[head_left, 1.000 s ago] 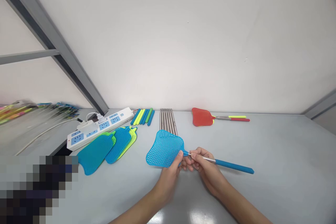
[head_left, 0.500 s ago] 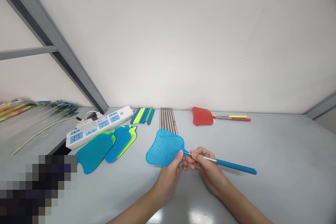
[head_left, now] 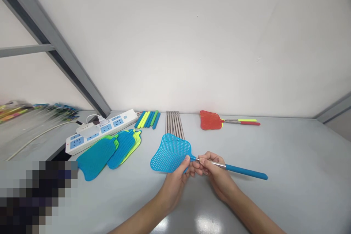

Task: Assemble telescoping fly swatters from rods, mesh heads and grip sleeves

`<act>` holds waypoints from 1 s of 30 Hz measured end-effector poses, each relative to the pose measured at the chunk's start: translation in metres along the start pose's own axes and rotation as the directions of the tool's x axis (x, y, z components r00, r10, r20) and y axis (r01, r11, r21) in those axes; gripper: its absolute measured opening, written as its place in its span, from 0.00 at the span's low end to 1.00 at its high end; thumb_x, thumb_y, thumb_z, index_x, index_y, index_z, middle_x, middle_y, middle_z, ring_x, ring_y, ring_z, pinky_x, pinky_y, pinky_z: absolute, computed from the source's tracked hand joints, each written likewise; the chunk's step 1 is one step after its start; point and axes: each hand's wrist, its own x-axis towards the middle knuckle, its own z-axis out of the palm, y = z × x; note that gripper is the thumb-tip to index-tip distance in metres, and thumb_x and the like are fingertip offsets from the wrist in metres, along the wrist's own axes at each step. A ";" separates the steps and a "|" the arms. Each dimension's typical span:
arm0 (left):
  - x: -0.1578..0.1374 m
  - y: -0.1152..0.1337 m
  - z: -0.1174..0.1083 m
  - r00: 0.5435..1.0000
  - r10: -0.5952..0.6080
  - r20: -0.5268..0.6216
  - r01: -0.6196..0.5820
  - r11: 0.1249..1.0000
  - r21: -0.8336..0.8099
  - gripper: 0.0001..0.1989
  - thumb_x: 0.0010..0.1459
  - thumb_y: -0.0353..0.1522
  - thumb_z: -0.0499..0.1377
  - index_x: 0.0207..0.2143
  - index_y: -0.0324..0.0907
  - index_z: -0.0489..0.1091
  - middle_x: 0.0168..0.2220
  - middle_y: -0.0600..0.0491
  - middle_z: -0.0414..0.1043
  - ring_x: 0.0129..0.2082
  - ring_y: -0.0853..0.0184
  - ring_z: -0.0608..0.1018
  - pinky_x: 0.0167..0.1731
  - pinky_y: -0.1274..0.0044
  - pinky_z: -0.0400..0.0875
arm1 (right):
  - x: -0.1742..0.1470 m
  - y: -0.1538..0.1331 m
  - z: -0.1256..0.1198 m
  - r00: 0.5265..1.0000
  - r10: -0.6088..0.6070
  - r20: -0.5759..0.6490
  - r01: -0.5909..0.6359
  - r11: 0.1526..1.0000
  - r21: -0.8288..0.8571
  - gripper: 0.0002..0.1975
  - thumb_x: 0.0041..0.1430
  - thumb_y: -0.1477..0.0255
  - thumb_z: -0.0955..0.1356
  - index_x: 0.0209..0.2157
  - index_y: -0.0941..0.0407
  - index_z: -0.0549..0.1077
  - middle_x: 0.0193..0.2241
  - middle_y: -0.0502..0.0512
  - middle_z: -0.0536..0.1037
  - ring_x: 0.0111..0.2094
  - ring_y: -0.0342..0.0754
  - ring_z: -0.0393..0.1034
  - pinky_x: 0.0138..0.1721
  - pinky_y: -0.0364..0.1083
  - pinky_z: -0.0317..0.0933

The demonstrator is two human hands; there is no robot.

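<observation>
A blue fly swatter (head_left: 171, 153) with a perforated head, a short metal rod and a blue grip is held above the table between both hands. My left hand (head_left: 178, 175) is closed on the neck of the head, its thumb lying on the blue plastic. Close beside it, my right hand (head_left: 216, 170) pinches the metal rod just behind the neck. The blue grip sticks out to the right past my right hand. Behind the swatter head lie several metal rods (head_left: 173, 124) side by side, their near ends hidden by it.
Blue and yellow-green swatter heads (head_left: 97, 157) overlap at the left. Behind them lies a white power strip (head_left: 102, 131) with plugs and a cable. Several coloured grips (head_left: 148, 119) lie near the wall. Red and yellow swatters (head_left: 211, 120) are stacked at the back right.
The whole view has shifted slightly, so things sit a little further left and up. Both hands keep the same hold on the blue fly swatter.
</observation>
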 end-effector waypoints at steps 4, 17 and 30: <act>-0.001 0.001 0.001 1.000 -0.007 -0.003 0.007 1.000 0.000 0.16 0.53 0.38 0.50 0.24 0.36 0.70 0.26 0.50 0.71 0.31 0.67 0.71 0.35 0.76 0.60 | -0.001 0.000 0.001 1.000 0.007 -0.013 -0.007 1.000 0.010 0.07 0.43 0.70 0.69 0.19 0.57 0.67 0.17 0.49 0.68 0.20 0.41 0.58 0.25 0.44 0.52; 0.007 0.008 -0.012 0.992 0.020 -0.123 -0.022 1.000 -0.017 0.12 0.50 0.37 0.54 0.25 0.37 0.68 0.26 0.50 0.70 0.27 0.67 0.72 0.33 0.75 0.61 | 0.004 -0.010 -0.009 0.998 -0.003 -0.068 0.005 1.000 0.018 0.07 0.43 0.71 0.69 0.17 0.57 0.68 0.14 0.48 0.65 0.17 0.39 0.51 0.20 0.41 0.45; 0.000 0.003 -0.011 0.992 0.130 -0.006 -0.130 0.992 -0.007 0.15 0.54 0.39 0.48 0.37 0.39 0.66 0.28 0.50 0.68 0.27 0.67 0.70 0.35 0.72 0.60 | 0.000 -0.017 -0.003 0.995 0.091 0.041 -0.093 0.994 0.057 0.08 0.45 0.70 0.69 0.19 0.58 0.67 0.17 0.49 0.65 0.20 0.40 0.54 0.24 0.41 0.50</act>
